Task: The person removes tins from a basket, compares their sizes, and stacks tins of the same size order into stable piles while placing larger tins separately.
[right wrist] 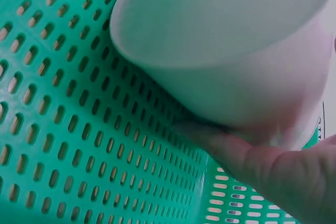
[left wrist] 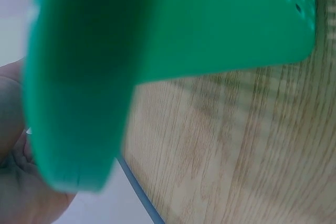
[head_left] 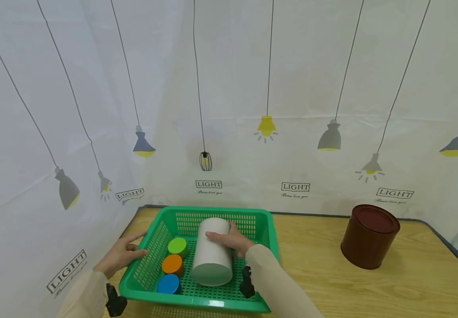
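A white cylinder (head_left: pixel 213 251) with a smooth flat end lies inside a green plastic basket (head_left: pixel 197 301). My right hand (head_left: pixel 232 240) grips it from the right, and in the right wrist view a finger (right wrist: pixel 231 153) runs under its side, close over the perforated basket floor. My left hand (head_left: pixel 121 254) rests at the basket's left rim, thumb and fingers spread along it. Left of the cylinder stand three short round pieces: lime green (head_left: pixel 177 247), orange (head_left: pixel 172 265) and blue (head_left: pixel 168 284). In the left wrist view the basket rim (left wrist: pixel 79 119) partly covers the hand.
A dark brown lidded canister (head_left: pixel 369 237) stands on the wood-grain table (head_left: pixel 308 260), well to the right of the basket. A white curtain (head_left: pixel 236 88) printed with hanging lamps closes off the back and both sides. Black wrist cameras (head_left: pixel 247 282) sit at both cuffs.
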`<action>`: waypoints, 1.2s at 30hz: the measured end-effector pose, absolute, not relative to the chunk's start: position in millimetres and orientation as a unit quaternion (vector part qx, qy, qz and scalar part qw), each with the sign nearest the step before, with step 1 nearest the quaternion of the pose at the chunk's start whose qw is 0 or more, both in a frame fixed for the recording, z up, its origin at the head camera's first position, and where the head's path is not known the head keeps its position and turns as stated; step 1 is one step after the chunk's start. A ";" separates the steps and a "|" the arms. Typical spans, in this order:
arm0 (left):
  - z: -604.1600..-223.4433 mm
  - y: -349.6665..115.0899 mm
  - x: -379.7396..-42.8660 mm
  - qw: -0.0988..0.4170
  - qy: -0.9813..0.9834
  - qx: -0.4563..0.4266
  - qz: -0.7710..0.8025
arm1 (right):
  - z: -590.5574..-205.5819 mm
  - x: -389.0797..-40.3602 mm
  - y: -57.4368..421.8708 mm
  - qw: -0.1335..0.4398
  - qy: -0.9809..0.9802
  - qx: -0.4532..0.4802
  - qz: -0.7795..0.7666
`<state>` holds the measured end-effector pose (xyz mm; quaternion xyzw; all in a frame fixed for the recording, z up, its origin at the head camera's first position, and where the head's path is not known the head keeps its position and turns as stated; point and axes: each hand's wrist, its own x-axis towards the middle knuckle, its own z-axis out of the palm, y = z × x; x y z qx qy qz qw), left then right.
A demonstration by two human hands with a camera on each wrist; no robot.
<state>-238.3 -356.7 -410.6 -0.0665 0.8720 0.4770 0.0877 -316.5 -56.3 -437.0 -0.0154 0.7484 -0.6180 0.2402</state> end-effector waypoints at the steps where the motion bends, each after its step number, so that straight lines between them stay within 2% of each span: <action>1: -410.7 -356.8 -238.6 0.087 0.872 -0.065 0.476 | -437.0 -316.1 -56.0 0.239 0.751 -0.014 -0.616; 21: -405.4 -352.1 -236.1 0.088 0.875 -0.070 0.470 | -432.8 -309.7 -47.3 0.245 0.782 -0.018 -0.573; 28: -404.8 -354.8 -236.6 0.088 0.876 -0.068 0.470 | -416.1 -311.3 -45.2 0.245 0.742 -0.049 -0.622; 36: -405.3 -355.1 -238.5 0.096 0.874 -0.068 0.471 | -391.0 -295.9 -38.8 0.244 0.704 -0.081 -0.662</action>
